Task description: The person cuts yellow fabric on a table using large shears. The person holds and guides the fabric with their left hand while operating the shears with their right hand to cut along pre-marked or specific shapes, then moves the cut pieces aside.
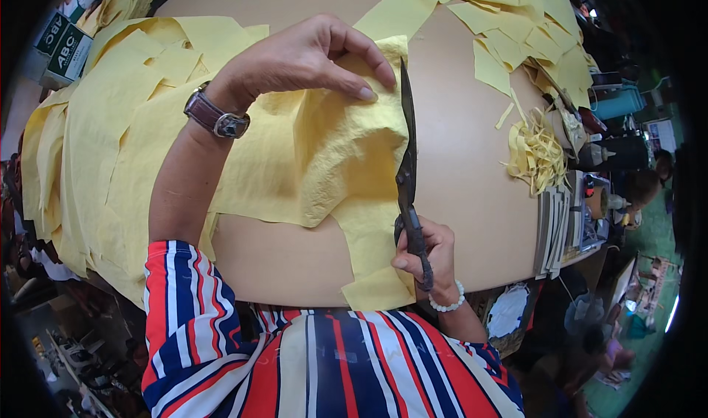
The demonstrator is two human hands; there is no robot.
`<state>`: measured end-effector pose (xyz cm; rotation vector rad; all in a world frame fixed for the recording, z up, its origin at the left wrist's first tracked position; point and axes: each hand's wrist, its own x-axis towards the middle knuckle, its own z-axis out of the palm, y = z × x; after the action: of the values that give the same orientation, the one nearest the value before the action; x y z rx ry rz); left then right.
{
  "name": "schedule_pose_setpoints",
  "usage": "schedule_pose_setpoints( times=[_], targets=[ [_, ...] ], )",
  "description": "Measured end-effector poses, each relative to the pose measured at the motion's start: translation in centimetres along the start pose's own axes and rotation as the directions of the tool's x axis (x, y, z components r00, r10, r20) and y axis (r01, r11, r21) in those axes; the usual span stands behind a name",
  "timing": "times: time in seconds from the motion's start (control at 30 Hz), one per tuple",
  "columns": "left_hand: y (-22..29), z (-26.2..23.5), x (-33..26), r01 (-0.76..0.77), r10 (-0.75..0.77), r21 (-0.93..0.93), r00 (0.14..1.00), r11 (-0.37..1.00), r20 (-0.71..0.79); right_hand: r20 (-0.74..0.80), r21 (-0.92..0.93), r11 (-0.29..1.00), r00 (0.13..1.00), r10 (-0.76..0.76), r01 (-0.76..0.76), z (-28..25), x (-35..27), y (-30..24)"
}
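Note:
My left hand [317, 56] pinches a soft, crinkled yellow sheet [361, 149] near its far right edge, thumb above; whether it is leather or cloth I cannot tell. Along that sheet's right edge lie long dark scissors [407, 163], pointing away from me. Their handles are in my right hand [435, 252], at the near side of the table. The blades look almost closed. Beneath the scissors, a narrower yellow piece [372, 248] reaches toward the table's near edge. A watch [217, 115] is on my left wrist, a beaded bracelet [448, 301] on my right.
Large yellow sheets [110, 145] are heaped on the left of the tan table [457, 160]. More yellow pieces [516, 30] lie at the far right, with thin yellow strips [537, 152] nearer. Grey slats [552, 230] stand at the right edge. A green-and-white box [65, 49] sits far left.

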<state>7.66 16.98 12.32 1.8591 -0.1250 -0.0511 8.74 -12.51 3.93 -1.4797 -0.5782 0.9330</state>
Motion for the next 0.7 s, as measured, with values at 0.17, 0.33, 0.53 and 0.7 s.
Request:
schedule_pose_setpoints(
  times=[0.17,0.33,0.53,0.7],
  targets=[
    [-0.2,0.0,-0.2,0.024,-0.024,-0.028,1.0,0.999,-0.003,-0.021,0.007,1.0,1.0,0.017,-0.017,0.2,-0.3,0.7],
    [-0.4,0.1,-0.2,0.035,-0.036,-0.05,0.999,0.998,-0.017,-0.044,-0.001,0.999,0.998,0.051,-0.051,0.5,-0.6,0.7],
    [-0.3,0.2,-0.4,0.025,-0.026,-0.052,0.999,0.998,-0.021,-0.067,0.011,0.995,0.993,0.095,-0.094,0.6,-0.8,1.0],
    [-0.3,0.3,-0.4,0.019,-0.02,-0.037,1.0,0.999,-0.007,0.001,-0.042,0.997,0.998,-0.067,0.067,0.2,0.1,0.6]
  ],
)
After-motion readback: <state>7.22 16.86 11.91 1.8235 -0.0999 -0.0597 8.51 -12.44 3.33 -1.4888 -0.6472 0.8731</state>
